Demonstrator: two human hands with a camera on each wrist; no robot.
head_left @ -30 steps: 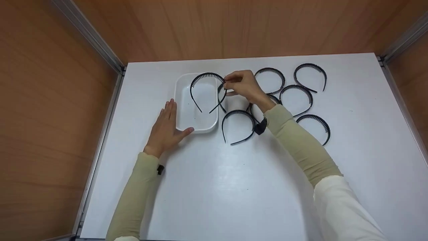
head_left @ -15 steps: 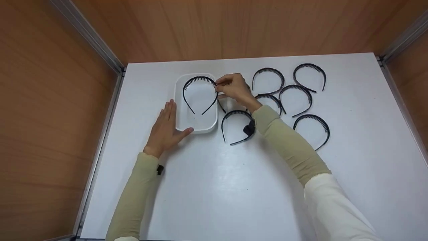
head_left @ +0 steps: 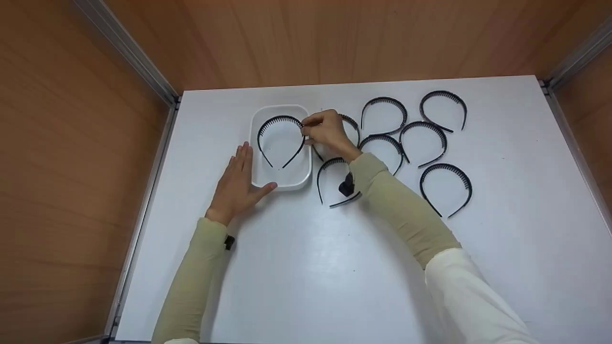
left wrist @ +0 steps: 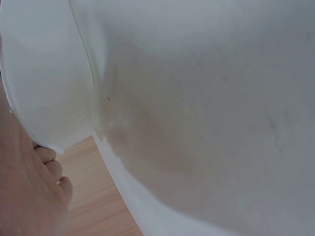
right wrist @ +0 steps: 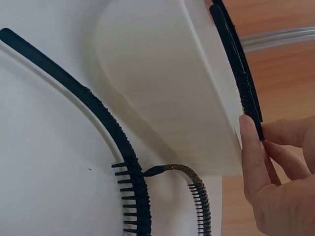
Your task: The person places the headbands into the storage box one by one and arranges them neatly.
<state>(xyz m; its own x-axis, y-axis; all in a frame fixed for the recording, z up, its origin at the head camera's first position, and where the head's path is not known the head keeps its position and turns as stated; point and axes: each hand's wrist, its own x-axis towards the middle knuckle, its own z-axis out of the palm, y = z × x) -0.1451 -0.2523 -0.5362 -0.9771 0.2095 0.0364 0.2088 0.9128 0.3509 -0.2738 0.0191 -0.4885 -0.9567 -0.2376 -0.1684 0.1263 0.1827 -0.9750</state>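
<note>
A black toothed headband (head_left: 281,118) is pinched at its right side between the thumb and fingers of my right hand (head_left: 327,130). It is over the white plastic tray (head_left: 282,184); in the right wrist view the held headband (right wrist: 241,73) appears near the tray's rim. My left hand (head_left: 234,184) lies with straight fingers along the tray's left wall, its thumb at the near left corner. In the left wrist view part of the left hand (left wrist: 29,182) touches the tray (left wrist: 47,73). Just right of the tray, one headband (head_left: 353,123) is partly covered by my right hand.
Several more headbands lie on the white table (head_left: 306,286) to the right. A near one (head_left: 320,184) is partly hidden by the right wrist, and another headband (head_left: 445,166) lies farther right. Wooden panels (head_left: 334,43) stand behind the table and at both sides.
My right hand has moved left and slightly nearer with the headband, bringing it over the tray's middle. The left hand has stayed in place against the tray.
</note>
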